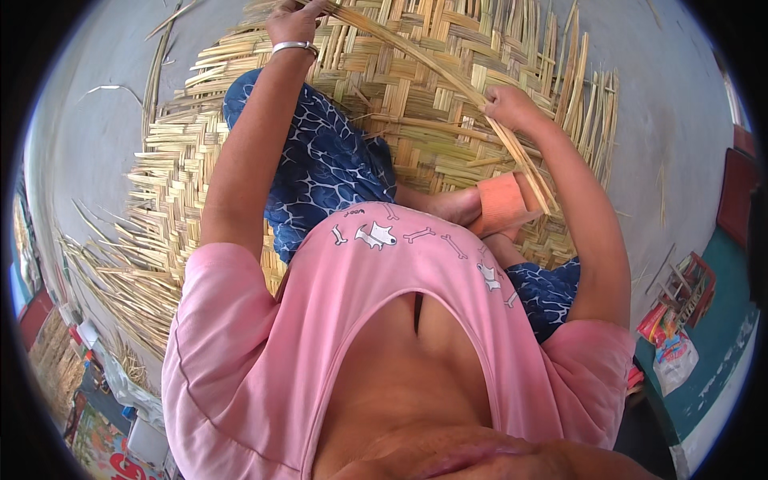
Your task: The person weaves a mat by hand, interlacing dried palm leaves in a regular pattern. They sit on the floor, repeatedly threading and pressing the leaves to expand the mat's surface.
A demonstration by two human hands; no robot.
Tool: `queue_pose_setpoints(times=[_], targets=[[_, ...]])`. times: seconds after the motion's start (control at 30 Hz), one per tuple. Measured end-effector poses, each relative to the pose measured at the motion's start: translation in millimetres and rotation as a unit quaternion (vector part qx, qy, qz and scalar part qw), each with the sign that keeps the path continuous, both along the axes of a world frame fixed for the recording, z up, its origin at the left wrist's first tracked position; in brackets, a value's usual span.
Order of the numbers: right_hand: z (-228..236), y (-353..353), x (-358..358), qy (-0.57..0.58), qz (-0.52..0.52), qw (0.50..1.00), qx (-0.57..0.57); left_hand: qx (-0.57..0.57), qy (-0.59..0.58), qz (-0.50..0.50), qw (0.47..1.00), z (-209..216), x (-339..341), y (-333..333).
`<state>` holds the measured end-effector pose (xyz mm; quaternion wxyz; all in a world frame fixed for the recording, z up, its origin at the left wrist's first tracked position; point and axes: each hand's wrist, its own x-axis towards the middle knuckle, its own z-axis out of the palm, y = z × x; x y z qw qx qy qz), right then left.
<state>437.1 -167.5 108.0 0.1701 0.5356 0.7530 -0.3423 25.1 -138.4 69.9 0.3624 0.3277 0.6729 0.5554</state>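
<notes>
A long, flat reed strip (pixel 424 58) stretches slantwise above a woven reed mat (pixel 416 100), between my two hands. At the far end my left hand (pixel 293 22), with a silver bangle at its wrist, is closed on the strip near the top edge of the view. My right hand (pixel 512 108) is closed in a fist round the same strip, farther right. Past it, the strip's loose ends (pixel 534 172) hang down toward my foot. I sit cross-legged on the mat, and an orange band (pixel 506 204) is round my ankle.
Unwoven reed ends (pixel 588 104) stick out along the mat's right side, and more (pixel 120 272) fan out at the lower left. Loose reeds (pixel 160 60) lie on the grey floor (pixel 664 120). A plastic bag (pixel 674 356) and a small rack (pixel 690 284) stand at the right.
</notes>
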Motion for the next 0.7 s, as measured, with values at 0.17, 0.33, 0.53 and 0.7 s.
queue_pose_setpoints(times=[0.17,0.33,0.53,0.7], targets=[[7,14,-2,0.029,-0.014,0.988,0.151,0.014,0.014,0.011,1.000,-3,-39,23],[16,41,-32,-0.025,0.011,0.977,0.210,-0.122,0.220,-0.169,0.953,22,19,9],[24,63,-84,-0.052,0.114,0.952,0.280,0.248,0.642,-0.266,0.674,32,99,11],[11,93,-88,-0.042,0.141,0.922,0.358,-0.145,0.571,-0.460,0.664,52,120,54]])
